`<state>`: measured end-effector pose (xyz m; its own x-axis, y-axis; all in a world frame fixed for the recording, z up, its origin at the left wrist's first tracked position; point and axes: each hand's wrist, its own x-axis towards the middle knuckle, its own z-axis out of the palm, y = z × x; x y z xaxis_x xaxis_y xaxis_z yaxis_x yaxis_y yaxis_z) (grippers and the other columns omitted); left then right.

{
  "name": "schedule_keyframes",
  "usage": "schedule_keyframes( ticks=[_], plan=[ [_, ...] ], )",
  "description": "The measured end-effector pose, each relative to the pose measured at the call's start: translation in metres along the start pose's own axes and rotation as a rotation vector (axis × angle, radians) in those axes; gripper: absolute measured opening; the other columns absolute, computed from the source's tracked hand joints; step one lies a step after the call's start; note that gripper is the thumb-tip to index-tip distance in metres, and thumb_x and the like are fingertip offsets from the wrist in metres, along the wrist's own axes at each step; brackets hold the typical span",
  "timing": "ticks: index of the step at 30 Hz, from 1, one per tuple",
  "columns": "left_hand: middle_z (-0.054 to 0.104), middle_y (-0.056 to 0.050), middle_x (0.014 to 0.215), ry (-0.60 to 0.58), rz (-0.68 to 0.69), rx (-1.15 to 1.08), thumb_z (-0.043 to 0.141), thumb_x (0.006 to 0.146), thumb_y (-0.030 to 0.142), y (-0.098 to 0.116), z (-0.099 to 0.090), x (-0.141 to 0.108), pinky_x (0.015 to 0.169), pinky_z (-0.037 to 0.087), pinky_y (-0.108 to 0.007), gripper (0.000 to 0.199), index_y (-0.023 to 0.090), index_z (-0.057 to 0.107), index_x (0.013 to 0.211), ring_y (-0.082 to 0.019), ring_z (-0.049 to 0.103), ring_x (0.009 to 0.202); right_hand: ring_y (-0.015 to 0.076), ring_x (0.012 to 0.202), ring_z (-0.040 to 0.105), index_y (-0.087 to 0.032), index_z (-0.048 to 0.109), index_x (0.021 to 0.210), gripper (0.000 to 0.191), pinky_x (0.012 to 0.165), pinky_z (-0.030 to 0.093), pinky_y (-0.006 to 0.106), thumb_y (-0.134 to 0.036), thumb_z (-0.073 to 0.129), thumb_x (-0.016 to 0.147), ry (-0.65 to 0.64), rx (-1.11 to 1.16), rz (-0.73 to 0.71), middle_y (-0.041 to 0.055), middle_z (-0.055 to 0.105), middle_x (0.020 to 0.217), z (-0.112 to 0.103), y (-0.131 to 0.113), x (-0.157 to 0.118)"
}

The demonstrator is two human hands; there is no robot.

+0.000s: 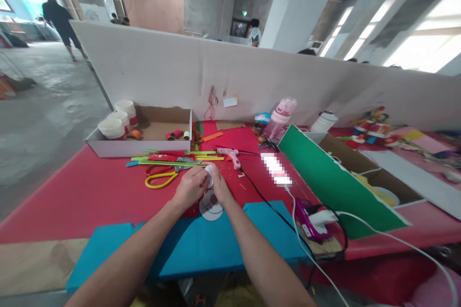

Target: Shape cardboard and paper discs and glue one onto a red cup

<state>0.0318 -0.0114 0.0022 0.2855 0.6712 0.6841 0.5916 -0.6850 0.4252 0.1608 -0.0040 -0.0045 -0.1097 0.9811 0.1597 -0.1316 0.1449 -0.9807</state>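
My left hand and my right hand meet over the table's front, fingers closed around a small white paper piece. Its shape is mostly hidden by the fingers. Just below them lie overlapping white paper discs, one with dark print, at the edge of a blue sheet. Scissors with yellow and red handles rest left of my left hand, beside a bundle of green, yellow and red strips. A pink glue gun lies beyond my hands, its black cord running right.
At the back left, a cardboard tray holds white paper cups and small coloured rolls. To the right are a pink bottle, a purple power strip with cables, and a green-sided box. A white partition stands behind.
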Motion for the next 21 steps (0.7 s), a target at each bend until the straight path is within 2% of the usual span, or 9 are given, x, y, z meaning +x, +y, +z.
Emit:
schedule_keyframes(
  ticks=[4,9,13,16,21],
  plan=[
    [0.053,-0.001,0.068,0.058,-0.103,-0.051,0.051,0.076,0.009,0.0056,0.0018,-0.0001,0.063,0.041,-0.024,0.014,0.019,0.053,0.067,-0.014,0.05,0.067,0.0195,0.11,0.055,-0.023,0.06,0.11,0.052,0.1,0.039,0.033,-0.062,0.034,0.088,-0.017,-0.033,-0.064,0.0043,0.062,0.116,0.002,0.0017,0.0002],
    [0.06,0.001,0.067,0.152,-0.337,-0.129,0.056,0.075,0.016,0.0102,0.0049,0.0011,0.061,0.043,-0.023,0.006,0.018,0.06,0.072,-0.012,0.054,0.063,0.0196,0.104,0.057,-0.024,0.059,0.11,0.052,0.095,0.042,0.031,-0.063,0.031,0.088,0.019,-0.025,-0.055,0.0036,0.063,0.113,0.0035,-0.0002,-0.0022],
    [0.063,0.001,0.066,0.168,-0.485,-0.253,0.057,0.075,0.019,0.0069,0.005,0.0027,0.058,0.044,-0.021,0.006,0.016,0.062,0.074,-0.011,0.056,0.059,0.0189,0.095,0.059,-0.024,0.058,0.11,0.052,0.086,0.046,0.03,-0.063,0.031,0.088,0.031,-0.014,-0.051,0.0036,0.064,0.108,0.0038,-0.001,-0.0026],
    [0.062,0.002,0.064,0.163,-0.516,-0.331,0.057,0.076,0.021,0.004,0.0037,0.0026,0.055,0.044,-0.02,0.007,0.016,0.061,0.074,-0.01,0.056,0.055,0.0195,0.093,0.06,-0.024,0.058,0.11,0.056,0.082,0.047,0.03,-0.067,0.03,0.086,0.044,-0.002,-0.032,0.0036,0.065,0.105,0.0032,-0.0016,-0.0026],
    [0.06,0.003,0.056,0.131,-0.51,-0.418,0.057,0.078,0.024,0.004,-0.0011,0.0029,0.053,0.044,-0.021,0.009,0.016,0.06,0.075,-0.01,0.055,0.048,0.0209,0.102,0.06,-0.023,0.056,0.115,0.06,0.088,0.047,0.031,-0.068,0.031,0.085,0.067,0.019,-0.019,0.0046,0.065,0.11,-0.0004,0.0004,-0.0003]
  ],
)
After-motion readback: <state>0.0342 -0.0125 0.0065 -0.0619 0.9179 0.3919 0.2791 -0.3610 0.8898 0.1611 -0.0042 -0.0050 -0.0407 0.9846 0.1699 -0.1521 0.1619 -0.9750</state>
